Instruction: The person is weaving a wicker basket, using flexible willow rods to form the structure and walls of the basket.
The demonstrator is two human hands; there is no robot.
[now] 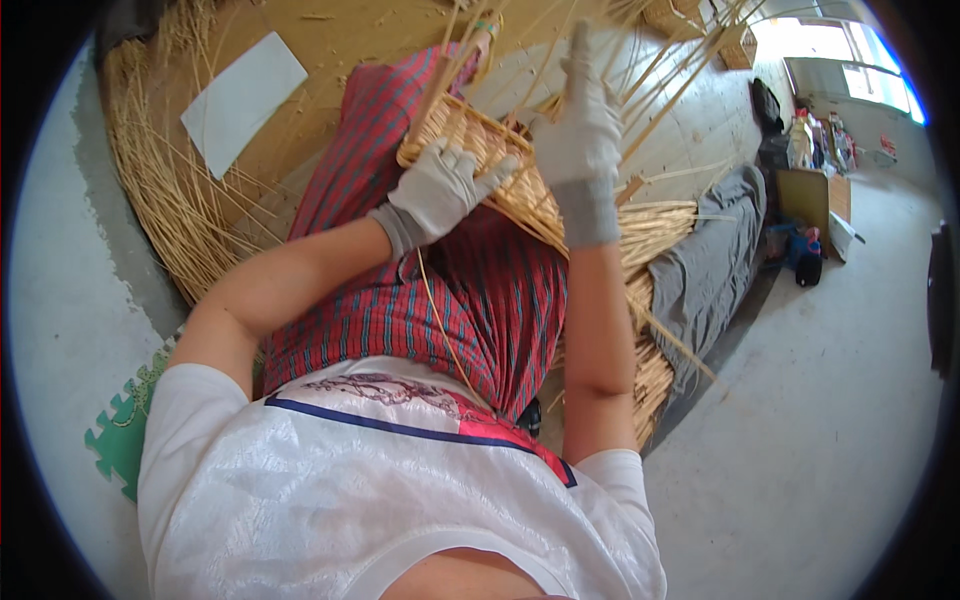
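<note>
basket: half-woven wicker basket [480, 150] on lap, tilted so rim faces worker
L hand [445, 190]: gloved, clamps basket rim, steadies it
R hand [580, 120]: gloved, above basket, closed on cane strand [640, 75], pulls it taut

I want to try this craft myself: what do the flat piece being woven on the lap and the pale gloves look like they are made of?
The tan woven panel looks like thin, dry, matte cane or straw-like stalks; loose straight strands stick out of it. The pale gloves on the left hand and right hand look like soft knitted fabric, probably cotton, with ribbed cuffs.
</note>
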